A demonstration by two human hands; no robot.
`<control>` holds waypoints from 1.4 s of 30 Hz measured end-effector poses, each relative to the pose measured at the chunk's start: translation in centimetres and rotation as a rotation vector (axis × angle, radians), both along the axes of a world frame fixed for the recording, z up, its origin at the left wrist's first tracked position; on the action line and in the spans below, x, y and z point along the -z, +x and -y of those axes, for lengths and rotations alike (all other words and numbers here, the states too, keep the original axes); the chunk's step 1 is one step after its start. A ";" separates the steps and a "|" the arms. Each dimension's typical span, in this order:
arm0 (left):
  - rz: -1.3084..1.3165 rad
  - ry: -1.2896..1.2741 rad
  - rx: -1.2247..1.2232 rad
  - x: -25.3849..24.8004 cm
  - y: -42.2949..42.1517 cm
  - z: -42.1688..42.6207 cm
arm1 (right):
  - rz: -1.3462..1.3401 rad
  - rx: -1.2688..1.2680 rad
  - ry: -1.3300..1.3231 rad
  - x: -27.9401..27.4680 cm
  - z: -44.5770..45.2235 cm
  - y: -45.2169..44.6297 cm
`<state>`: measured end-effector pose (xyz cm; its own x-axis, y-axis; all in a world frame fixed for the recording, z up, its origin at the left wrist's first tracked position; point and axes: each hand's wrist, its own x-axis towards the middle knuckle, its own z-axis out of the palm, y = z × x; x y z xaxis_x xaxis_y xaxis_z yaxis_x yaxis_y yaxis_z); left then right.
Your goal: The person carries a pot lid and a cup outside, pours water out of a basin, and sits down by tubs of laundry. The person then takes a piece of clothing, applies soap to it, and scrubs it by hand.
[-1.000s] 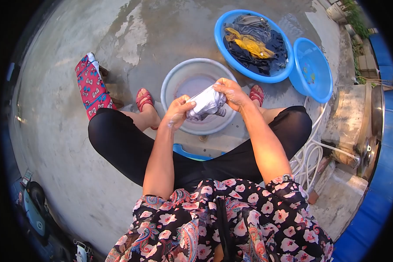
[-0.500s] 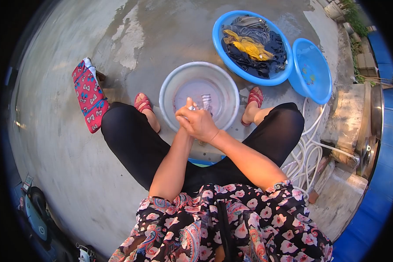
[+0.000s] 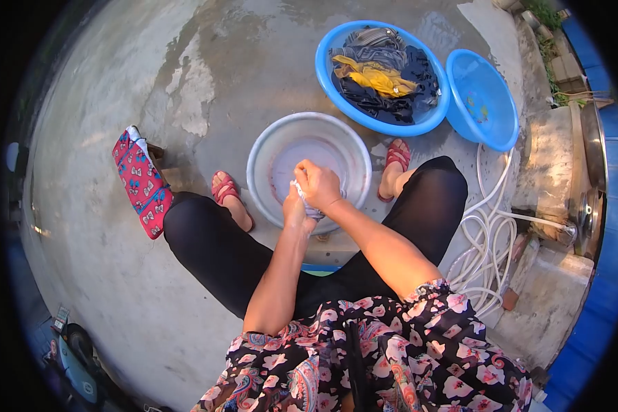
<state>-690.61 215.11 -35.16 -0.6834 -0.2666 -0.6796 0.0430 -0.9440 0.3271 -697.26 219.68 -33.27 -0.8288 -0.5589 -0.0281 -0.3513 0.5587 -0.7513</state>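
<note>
My left hand (image 3: 294, 209) is closed round a bunched, pale striped cloth (image 3: 313, 211). Just above and to its right, my right hand (image 3: 320, 184) grips the same cloth, fingers curled in. A twist of the fabric shows between the two hands, and a looser part hangs below them. Most of the cloth is hidden by my fingers, so what kind of item it is cannot be made out. Both hands are over the near part of a whitish round basin (image 3: 255, 196), which stands on the ground between my feet.
Beyond the basin stands a large blue tub (image 3: 325, 81) of dark clothes with a yellow garment (image 3: 378, 75) on top. Beside it leans a smaller blue basin (image 3: 508, 117). A white hose (image 3: 484, 264) lies coiled at right. A red patterned cushion (image 3: 141, 182) is at left.
My hands were clasped close together; now the right sits higher than the left, with more cloth showing between and below them. The whole view has shifted slightly.
</note>
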 end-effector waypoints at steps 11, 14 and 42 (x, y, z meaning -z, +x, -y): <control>0.086 -0.035 0.014 -0.1 -0.4 0.5 | -0.060 -0.058 -0.018 -1.0 0.3 0.3; -0.306 0.010 -0.037 1.6 0.6 1.5 | -0.145 -0.167 -0.073 -2.3 0.4 1.7; -0.006 -0.032 0.002 3.5 0.5 1.5 | -0.133 -0.121 -0.054 -1.8 0.6 2.0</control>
<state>-690.06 213.58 -38.68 -0.6877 -0.2869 -0.6669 0.0435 -0.9333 0.3566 -695.22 219.11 -31.45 -0.7496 -0.6527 0.1102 -0.5122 0.4664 -0.7212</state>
